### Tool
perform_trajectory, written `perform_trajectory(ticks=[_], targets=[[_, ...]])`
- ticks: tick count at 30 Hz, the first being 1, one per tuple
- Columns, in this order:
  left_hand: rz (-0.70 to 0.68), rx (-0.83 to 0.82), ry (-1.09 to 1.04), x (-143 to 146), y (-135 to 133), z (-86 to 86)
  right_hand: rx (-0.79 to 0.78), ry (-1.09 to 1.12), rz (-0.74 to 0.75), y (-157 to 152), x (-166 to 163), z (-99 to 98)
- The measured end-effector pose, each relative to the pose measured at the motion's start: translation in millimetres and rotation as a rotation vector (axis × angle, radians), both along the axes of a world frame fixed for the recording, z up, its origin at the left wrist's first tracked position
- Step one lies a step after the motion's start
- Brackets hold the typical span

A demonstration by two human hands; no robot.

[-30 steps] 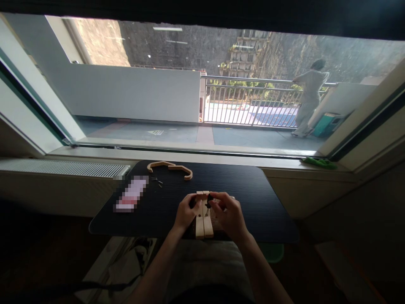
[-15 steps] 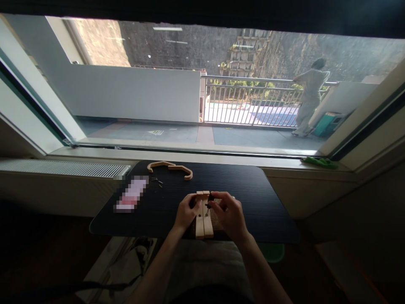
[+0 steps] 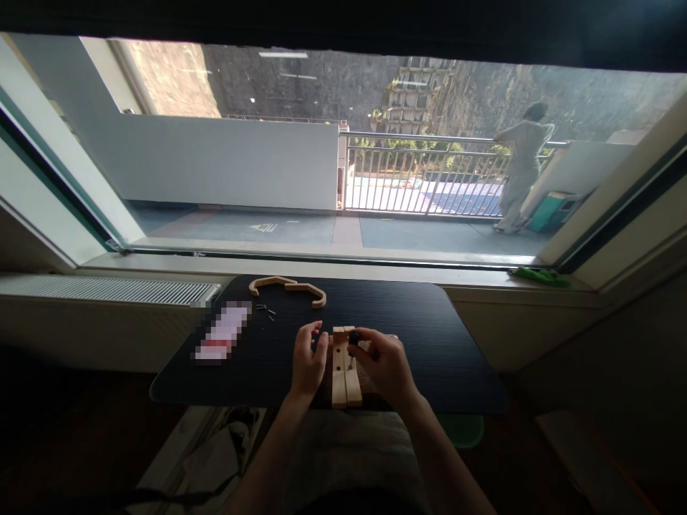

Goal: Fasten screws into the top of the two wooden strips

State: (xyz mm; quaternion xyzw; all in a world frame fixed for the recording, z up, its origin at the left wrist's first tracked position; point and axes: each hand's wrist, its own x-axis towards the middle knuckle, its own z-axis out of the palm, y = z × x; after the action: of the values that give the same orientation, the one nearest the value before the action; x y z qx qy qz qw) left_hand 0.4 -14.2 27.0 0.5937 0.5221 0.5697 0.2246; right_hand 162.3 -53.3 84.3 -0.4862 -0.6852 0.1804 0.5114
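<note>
Two pale wooden strips (image 3: 339, 390) lie side by side on a brown board (image 3: 370, 387) near the table's front edge, with dark holes along them. In my right hand (image 3: 387, 361) is a screwdriver (image 3: 353, 339) with a short dark handle, pinched between thumb and fingers; its shaft points down at a hole in the right strip. My left hand (image 3: 309, 361) is just left of the strips, thumb and fingers apart, holding nothing. Farther back on the table lie two curved wooden pieces (image 3: 307, 287) and several small screws (image 3: 265, 310).
The black table (image 3: 429, 357) stands against a window sill (image 3: 376, 270). A blurred pink-white item (image 3: 224, 331) lies at its left side. A green cloth (image 3: 539, 276) rests on the sill at right. Outside, a person (image 3: 522, 168) leans on a railing.
My left hand has let go of the wooden strips, moved slightly left and spread its fingers. My right hand still holds the screwdriver at the right strip, the handle now more upright.
</note>
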Motion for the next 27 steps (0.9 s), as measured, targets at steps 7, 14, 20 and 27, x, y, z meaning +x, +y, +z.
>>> perform_trajectory(ticks=[7,14,20,27], targets=[[-0.275,0.103,0.239,7.7,-23.4,86.1,-0.023,-0.027,-0.011,0.4,0.8,-3.2],[-0.246,0.037,0.243,20.1,-26.1,93.3,-0.043,-0.038,0.014,-0.1,0.7,-5.5],[-0.294,0.041,0.255,17.0,-25.9,89.2,-0.071,-0.034,0.14,-2.6,10.6,-25.4],[-0.258,0.059,0.201,18.1,-26.2,79.5,-0.142,-0.099,0.17,-9.6,17.9,-41.5]])
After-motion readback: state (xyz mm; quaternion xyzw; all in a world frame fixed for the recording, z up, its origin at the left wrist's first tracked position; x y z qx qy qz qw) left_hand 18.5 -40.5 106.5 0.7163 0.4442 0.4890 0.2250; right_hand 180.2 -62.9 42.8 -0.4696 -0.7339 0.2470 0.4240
